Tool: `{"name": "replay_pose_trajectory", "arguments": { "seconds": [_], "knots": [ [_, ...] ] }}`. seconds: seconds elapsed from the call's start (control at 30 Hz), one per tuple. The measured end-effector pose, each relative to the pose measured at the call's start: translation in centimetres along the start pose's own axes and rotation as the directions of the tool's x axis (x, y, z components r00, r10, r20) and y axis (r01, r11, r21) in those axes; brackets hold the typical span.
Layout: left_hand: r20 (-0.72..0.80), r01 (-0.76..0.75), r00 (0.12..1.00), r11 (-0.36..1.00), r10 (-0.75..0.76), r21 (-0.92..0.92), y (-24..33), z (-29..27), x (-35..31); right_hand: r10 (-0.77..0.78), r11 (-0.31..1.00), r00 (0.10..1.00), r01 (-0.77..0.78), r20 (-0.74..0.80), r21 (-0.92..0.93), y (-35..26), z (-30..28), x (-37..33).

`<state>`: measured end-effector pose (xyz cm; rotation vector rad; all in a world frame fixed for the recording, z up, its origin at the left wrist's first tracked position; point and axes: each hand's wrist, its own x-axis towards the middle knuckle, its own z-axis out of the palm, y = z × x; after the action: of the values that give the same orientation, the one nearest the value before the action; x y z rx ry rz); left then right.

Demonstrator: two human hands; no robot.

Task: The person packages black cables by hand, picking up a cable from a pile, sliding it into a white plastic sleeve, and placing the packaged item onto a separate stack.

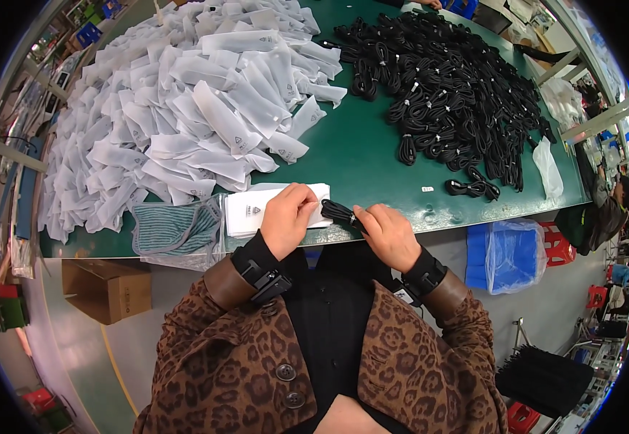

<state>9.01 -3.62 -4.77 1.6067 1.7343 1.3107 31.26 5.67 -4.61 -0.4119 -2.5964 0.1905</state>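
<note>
At the near edge of the green table, my right hand (390, 235) grips a coiled black cable (339, 212), whose far end points left toward a stack of flat white bags (244, 210). The fingers of my left hand (290, 217) are pinched together at the right end of the top bag, touching its edge. The cable's tip meets that edge; whether any of it is inside the bag I cannot tell. Past my hands, a big heap of filled whitish bags (220, 108) covers the left side, and a pile of black coiled cables (459, 94) lies on the right.
A folded teal cloth (173, 226) lies left of the bag stack. Several loose cable coils (472, 186) and a small white tag (427, 189) rest on the green table (358, 159). Below stand a cardboard box (108, 289) and a plastic-lined blue bin (506, 254).
</note>
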Motion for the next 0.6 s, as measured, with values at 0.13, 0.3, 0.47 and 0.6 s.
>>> {"name": "replay_pose_trajectory", "arguments": {
  "seconds": [0.13, 0.3, 0.47, 0.6],
  "knots": [
    [0.033, -0.171, 0.985, 0.985, 0.17, 0.03, 0.5, -0.1, -0.1, -0.01, 0.996, 0.997, 0.003, 0.082, 0.093, 0.8, -0.8, 0.5],
    [0.118, -0.369, 0.925, 0.928, 0.36, 0.058, 0.8, -0.4, -0.1, 0.263, 0.676, 0.899, -0.431, 0.351, 0.597, 1.6, -0.1, 0.2],
    [0.168, -0.446, 0.889, 0.888, 0.425, 0.112, 1.5, -1.0, 0.5, 0.302, 0.718, 0.928, -0.372, 0.217, 0.588, 0.9, 0.2, 0.7],
    [0.045, -0.378, 0.926, 0.917, 0.375, 0.126, 1.9, -1.2, 2.1, 0.318, 0.758, 0.943, -0.318, 0.104, 0.569, 0.5, 0.2, 1.9]
  ]
}}
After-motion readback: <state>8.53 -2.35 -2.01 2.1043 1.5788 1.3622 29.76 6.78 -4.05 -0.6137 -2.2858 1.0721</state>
